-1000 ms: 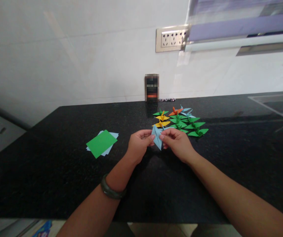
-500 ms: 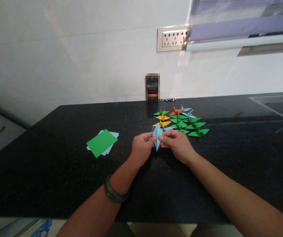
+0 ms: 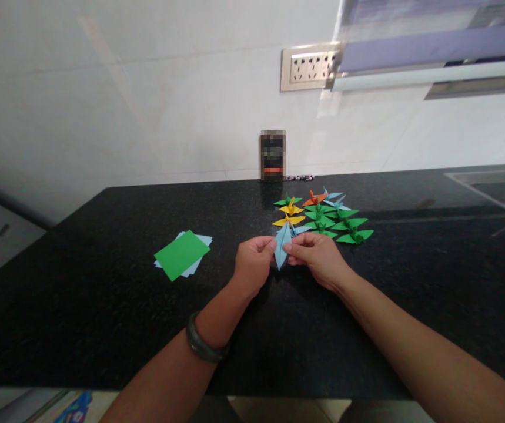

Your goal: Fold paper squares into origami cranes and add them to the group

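Note:
Between my two hands is a light blue folded paper (image 3: 283,247), a narrow diamond with a crease down its middle, held upright above the counter. My left hand (image 3: 256,257) pinches its left edge between thumb and fingers. On the opposite edge, my right hand (image 3: 318,257) grips it with the thumb in front; the fingers behind are partly hidden. Just beyond my hands stand several folded paper cranes: green ones (image 3: 354,236), yellow ones (image 3: 291,209), an orange one (image 3: 313,198) and light blue ones (image 3: 300,231), the nearest blue one partly covered by my hands.
To the left lies a small stack of paper sheets (image 3: 182,255), green on top and pale blue beneath. A blurred dark box (image 3: 272,155) leans by the wall beside a beaded string (image 3: 300,177). The black counter (image 3: 102,329) meets a sink edge (image 3: 490,194) at right.
The blue paper has turned slightly in my fingers, and its face now looks wider and flatter, its top tip leaning a little right. Both hands have barely moved.

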`<state>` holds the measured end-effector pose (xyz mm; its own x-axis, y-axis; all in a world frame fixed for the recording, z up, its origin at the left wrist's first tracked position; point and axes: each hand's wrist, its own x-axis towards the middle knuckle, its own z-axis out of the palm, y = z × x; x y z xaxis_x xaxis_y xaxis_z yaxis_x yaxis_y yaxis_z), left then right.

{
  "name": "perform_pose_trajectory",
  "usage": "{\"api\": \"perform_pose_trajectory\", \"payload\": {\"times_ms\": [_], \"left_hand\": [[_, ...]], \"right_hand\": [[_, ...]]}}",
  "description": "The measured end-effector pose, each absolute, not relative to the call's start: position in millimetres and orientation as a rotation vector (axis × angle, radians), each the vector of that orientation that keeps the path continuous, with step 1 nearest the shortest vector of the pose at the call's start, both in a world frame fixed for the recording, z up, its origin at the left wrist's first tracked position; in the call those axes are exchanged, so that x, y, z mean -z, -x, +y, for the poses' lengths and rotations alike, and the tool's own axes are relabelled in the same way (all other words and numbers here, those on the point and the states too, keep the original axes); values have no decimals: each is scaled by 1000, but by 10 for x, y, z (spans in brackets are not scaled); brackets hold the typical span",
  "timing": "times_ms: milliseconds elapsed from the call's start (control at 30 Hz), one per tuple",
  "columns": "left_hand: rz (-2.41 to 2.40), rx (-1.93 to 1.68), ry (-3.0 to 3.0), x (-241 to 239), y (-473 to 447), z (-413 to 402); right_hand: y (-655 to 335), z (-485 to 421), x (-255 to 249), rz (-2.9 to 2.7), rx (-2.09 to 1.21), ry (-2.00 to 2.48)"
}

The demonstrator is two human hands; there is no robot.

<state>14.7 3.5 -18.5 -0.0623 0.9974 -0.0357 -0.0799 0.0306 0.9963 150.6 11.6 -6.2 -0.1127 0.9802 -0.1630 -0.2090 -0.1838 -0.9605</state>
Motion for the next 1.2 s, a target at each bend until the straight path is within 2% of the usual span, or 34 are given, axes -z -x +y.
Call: {"api": "perform_pose_trajectory", "payload": {"times_ms": [367, 633, 967, 1200], "left_hand": [[1036, -1215, -1085, 115, -180, -11], [1092, -1282, -997, 104, -167, -5], [1055, -1230, -1018, 93, -185, -27], [1149, -1112, -1091, 120, -185, -19]], "right_hand": [[-1483, 119, 56, -982, -1436, 1184], [-1501, 113, 44, -989, -1564, 1104], [-1423, 99, 56, -955, -1361, 1155], [-1512, 119, 37, -1128, -1442, 1109]]}}
